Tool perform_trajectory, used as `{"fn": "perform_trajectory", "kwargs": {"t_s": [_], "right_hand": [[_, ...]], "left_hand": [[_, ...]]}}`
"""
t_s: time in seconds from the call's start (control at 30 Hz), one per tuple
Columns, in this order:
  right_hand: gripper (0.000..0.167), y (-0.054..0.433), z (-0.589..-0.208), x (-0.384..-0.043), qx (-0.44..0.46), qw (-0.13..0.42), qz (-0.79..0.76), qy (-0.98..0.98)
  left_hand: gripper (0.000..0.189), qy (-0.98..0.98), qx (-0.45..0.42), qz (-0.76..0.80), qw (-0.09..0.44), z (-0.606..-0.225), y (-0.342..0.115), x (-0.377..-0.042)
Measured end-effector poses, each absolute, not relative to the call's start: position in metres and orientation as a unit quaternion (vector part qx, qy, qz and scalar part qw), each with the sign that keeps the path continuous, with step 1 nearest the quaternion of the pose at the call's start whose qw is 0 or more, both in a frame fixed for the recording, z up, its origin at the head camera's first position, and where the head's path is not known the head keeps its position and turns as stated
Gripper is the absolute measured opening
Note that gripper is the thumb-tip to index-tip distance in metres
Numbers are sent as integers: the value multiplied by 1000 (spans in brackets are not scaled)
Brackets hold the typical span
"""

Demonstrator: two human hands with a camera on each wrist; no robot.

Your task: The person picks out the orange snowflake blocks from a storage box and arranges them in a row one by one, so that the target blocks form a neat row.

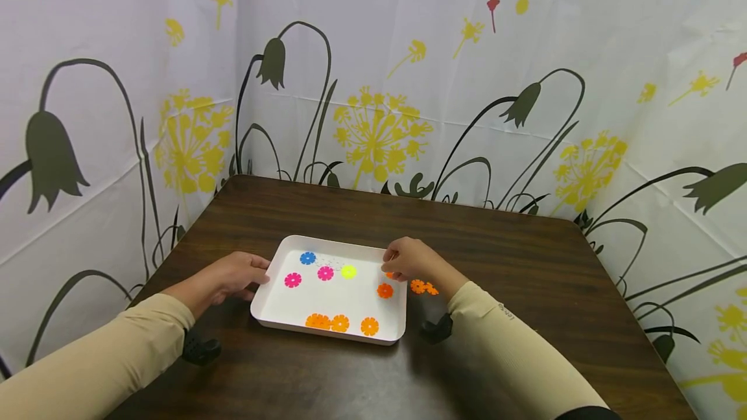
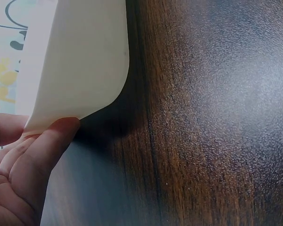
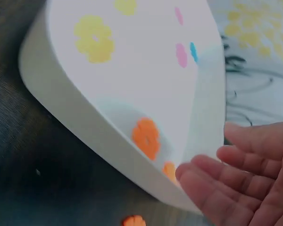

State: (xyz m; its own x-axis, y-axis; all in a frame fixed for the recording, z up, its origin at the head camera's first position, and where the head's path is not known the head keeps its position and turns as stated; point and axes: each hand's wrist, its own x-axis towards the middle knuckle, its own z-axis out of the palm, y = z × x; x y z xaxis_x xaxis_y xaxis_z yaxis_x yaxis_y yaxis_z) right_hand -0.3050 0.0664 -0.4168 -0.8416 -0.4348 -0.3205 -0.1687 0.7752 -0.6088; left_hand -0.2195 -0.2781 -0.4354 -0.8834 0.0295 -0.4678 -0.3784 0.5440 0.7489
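A shallow white tray [image 1: 327, 290] holds several flower-shaped plastic discs. Inside are a blue disc [image 1: 307, 258], two pink discs, a yellow disc [image 1: 348, 271] and several orange discs [image 1: 369, 326]. My left hand [image 1: 236, 275] pinches the tray's left side, and the left wrist view shows the thumb and fingers at its rim. At the far right corner is my right hand [image 1: 411, 259], beside an orange disc [image 3: 169, 170] partly covered by its fingers. Thumb and fingers [image 3: 212, 181] stand apart there, with nothing visibly held between them.
Loose orange discs [image 1: 417, 286] lie on the dark wooden table [image 1: 496, 258], just right of the tray and near the right forearm. A white curtain [image 1: 443, 96] with flower prints hangs behind the table and along both sides.
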Motion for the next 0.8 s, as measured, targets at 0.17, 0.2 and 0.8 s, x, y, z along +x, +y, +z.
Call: {"fn": "perform_trajectory", "kwargs": {"t_s": [0.17, 0.2, 0.8], "right_hand": [[20, 50, -423, -293, -230, 150, -124, 954], [20, 48, -425, -291, -239, 140, -98, 956], [18, 39, -453, -282, -323, 72, 51, 942]], "left_hand": [[48, 853, -101, 463, 217, -435, -279, -220], [48, 854, -101, 463, 217, -435, -279, -220], [48, 853, -104, 463, 217, -436, -278, -219]]}}
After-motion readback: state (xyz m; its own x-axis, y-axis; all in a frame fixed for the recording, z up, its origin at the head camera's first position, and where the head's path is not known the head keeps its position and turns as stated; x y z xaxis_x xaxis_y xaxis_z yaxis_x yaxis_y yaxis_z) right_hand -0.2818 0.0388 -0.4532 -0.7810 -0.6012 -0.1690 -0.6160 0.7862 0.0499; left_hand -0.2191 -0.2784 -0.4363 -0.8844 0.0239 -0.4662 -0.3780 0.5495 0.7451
